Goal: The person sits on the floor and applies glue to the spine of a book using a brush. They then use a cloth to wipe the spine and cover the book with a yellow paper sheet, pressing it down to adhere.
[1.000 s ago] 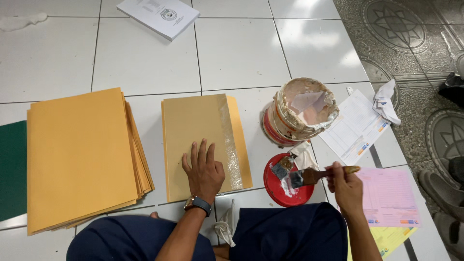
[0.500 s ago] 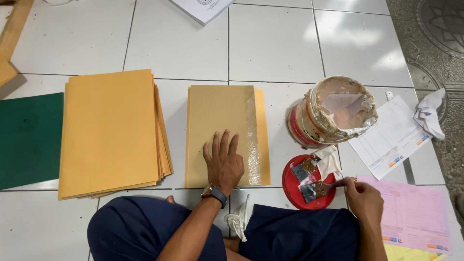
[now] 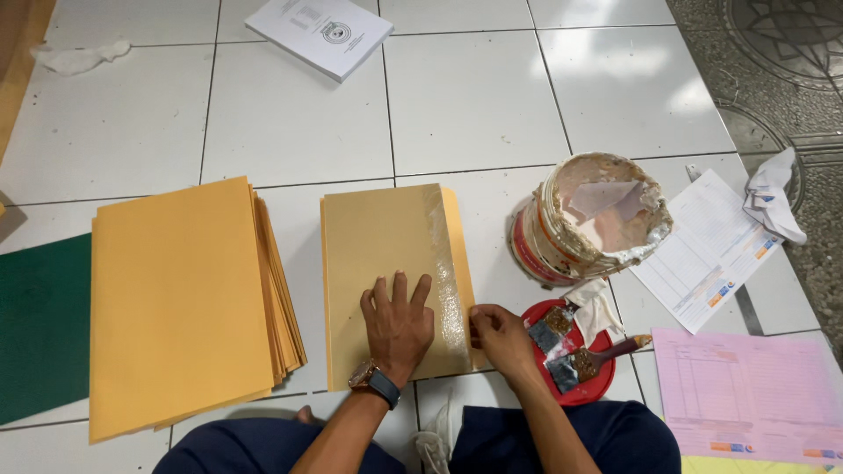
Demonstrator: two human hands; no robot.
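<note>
A brown paper sheet [image 3: 386, 263] lies flat on the white tiled floor with a shiny strip of glue [image 3: 443, 263] down its right side. My left hand [image 3: 399, 325], wearing a wristwatch, presses flat on its lower part with fingers spread. My right hand [image 3: 500, 338] touches the sheet's lower right edge, fingers curled at the margin; what it pinches is unclear. A brush [image 3: 601, 355] rests on a red lid [image 3: 606, 386] just to the right. A glue-smeared bucket [image 3: 588, 219] stands beyond the lid.
A thick stack of yellow-brown sheets [image 3: 180, 303] lies to the left, with a green sheet [image 3: 39, 325] beside it. White printed papers [image 3: 711, 250], a pink form [image 3: 751, 395], a crumpled rag [image 3: 773, 193] and a booklet [image 3: 320, 31] lie around. My knees are at the bottom.
My right hand has left the brush on the red lid and moved left to the sheet's lower right edge. My left hand stays pressed on the sheet.
</note>
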